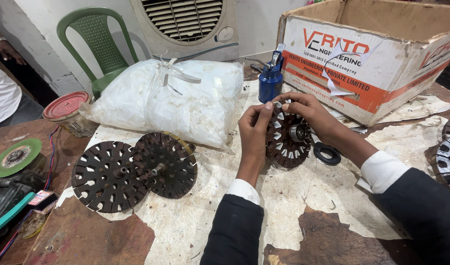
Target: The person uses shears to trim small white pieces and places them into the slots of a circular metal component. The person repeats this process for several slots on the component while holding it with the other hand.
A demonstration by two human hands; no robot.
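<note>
On the tabletop (185, 230), two slotted discs (134, 172) lie left of the held stator core (288, 135), with a plastic bag (171, 98) behind them and a cardboard box (377, 54) behind right.

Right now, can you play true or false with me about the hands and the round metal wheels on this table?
1. Both hands hold a slotted disc upright. True.
2. The left hand holds the blue can. False: the can stands alone behind the hands.
3. Two more discs lie flat to the left. True.
4. The chair is red. False: it is green.
5. A black ring lies under the right hand. True.
</note>
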